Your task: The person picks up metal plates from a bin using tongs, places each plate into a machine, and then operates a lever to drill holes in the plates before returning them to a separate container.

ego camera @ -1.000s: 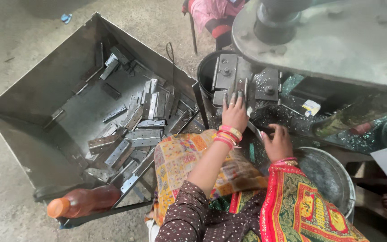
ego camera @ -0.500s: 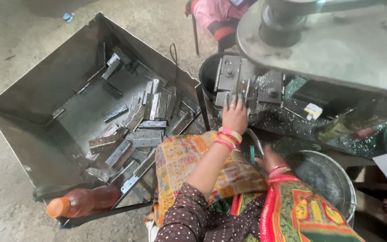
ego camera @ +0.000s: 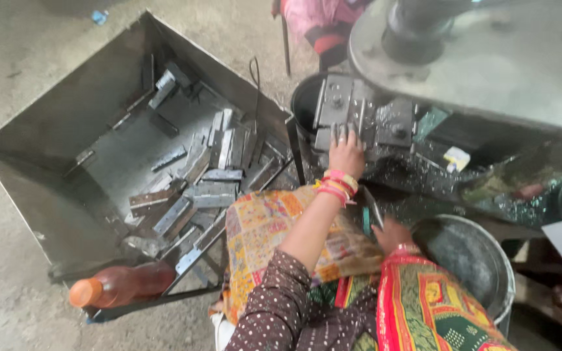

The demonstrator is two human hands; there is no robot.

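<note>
A: We're looking at a small metal workshop, not a home.

B: Agreed. What tells us?

A: Heavy grey machine (ego camera: 489, 71) on the far right, with a steel die block (ego camera: 365, 120) bolted under it. Looks like a press.

B: And on the left we've got a big sheet-metal bin (ego camera: 53, 169) full of flat stamped metal pieces (ego camera: 213, 192).

A: Bare concrete floor (ego camera: 21, 52), dusty. Metal shavings (ego camera: 508, 185) scattered on the machine bed at right.

B: We also see a round steel tub (ego camera: 489, 260) near right, and a plastic bottle of brownish liquid (ego camera: 121, 286) near left beside the bin.

A: Small production shop, then.
</note>
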